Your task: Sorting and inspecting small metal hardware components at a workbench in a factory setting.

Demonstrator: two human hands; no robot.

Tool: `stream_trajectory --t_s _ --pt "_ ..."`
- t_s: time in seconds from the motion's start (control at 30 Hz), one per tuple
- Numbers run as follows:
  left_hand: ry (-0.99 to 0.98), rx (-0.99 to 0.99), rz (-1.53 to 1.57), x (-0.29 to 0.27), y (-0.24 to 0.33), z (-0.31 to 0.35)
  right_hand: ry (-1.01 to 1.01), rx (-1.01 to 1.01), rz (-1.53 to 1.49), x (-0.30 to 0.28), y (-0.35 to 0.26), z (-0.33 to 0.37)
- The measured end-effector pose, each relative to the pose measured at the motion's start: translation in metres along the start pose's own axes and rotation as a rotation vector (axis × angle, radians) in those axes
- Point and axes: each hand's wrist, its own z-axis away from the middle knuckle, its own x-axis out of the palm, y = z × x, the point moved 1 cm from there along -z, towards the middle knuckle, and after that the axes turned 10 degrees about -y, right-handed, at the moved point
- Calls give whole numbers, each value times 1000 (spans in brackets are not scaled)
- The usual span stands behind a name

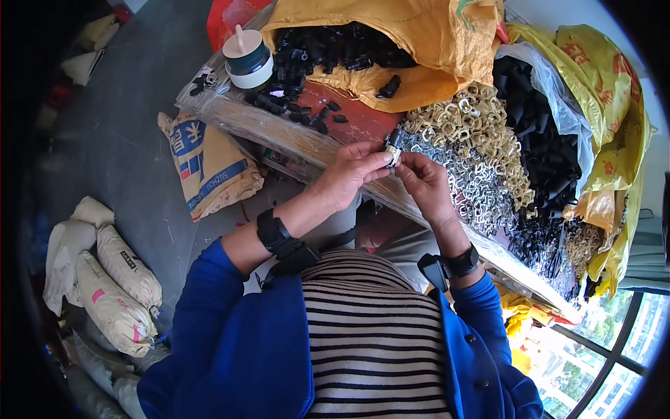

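The small black plastic fitting (394, 138) I am working on sits above the near edge of the surface (363, 120), between the fingertips of my two hands. My left hand (351, 172) has its fingers closed on it, the thumb lying along the near side and the black end sticking up past the fingertips. My right hand (427, 188) comes in from the other side, its fingers curled nearly together with the tips at the fitting's lower right; I cannot tell whether they pinch it or only touch it. The fitting is short and dark, with a pale, shiny band around its lower part, partly hidden by my thumb.

Just beyond my right fingers spread a heap of silver-coloured metal clips (457, 185) and, behind it, a heap of brass-coloured clips (481, 129). Loose black fittings (317, 117) lie farther off to the left, near an orange woven sack (447, 42) open on more black pieces and a lidded jar (249, 61).
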Motion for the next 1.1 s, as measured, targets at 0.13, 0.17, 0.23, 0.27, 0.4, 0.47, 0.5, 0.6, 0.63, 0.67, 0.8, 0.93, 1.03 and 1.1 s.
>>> stream_trajectory --t_s 0.13,0.17,0.23,0.27,0.4,0.47,0.5,0.6,0.63,0.67,0.8,0.93,1.03,1.1 --pt "24 42 15 -12 12 5 -51 -27 -27 10 -11 -6" --pt "35 53 24 -16 16 7 -73 -25 -36 12 -13 -7" --pt "60 78 40 -25 25 11 -119 -24 -55 14 -15 -9" --pt "60 79 38 -30 30 13 -119 -27 -56 14 -15 -9" --pt "179 128 26 -56 55 15 -122 -33 -87 5 -6 -1" --pt "227 172 23 -67 69 14 -115 29 -64 -2 1 6" --pt "253 195 19 -72 75 15 -112 59 -54 -5 3 9" --pt "332 247 -5 -84 86 15 -99 85 -98 -12 7 18" --pt "369 272 -14 -87 88 16 -89 101 -118 -13 8 19" --pt "369 269 -19 -85 89 16 -87 100 -123 -15 9 22" --pt "425 255 -4 -76 89 23 -12 113 -144 -23 11 30" --pt "362 181 28 -61 78 31 36 77 -63 -35 16 41" --pt "170 -14 -101 -34 48 23 135 23 66 -52 30 57" --pt "140 -82 -153 -17 29 15 202 40 209 -70 35 71"
